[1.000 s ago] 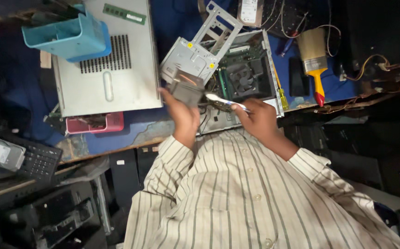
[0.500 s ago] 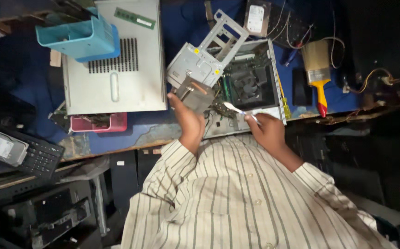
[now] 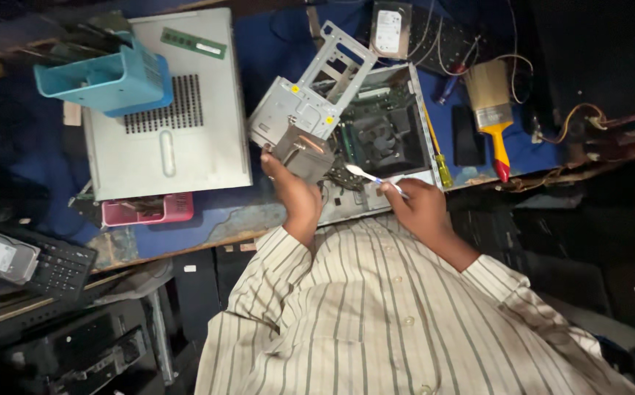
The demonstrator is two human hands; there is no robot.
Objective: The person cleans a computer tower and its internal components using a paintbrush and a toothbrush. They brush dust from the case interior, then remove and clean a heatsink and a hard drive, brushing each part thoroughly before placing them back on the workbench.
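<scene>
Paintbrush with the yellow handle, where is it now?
Head view, right side of the blue bench: the paintbrush lies beyond the right hand, right of the open computer case, beside a black phone.

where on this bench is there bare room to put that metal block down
Bare blue table shows between the grey case panel and the metal bracket, and along the front edge right of the pink tray. Crowded: around the open computer, and the paintbrush. The left hand holds the metal block; the right hand a small brush.

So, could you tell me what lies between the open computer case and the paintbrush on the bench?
In the head view, a yellow-handled screwdriver and a black phone lie between the open computer case and the paintbrush.
</scene>
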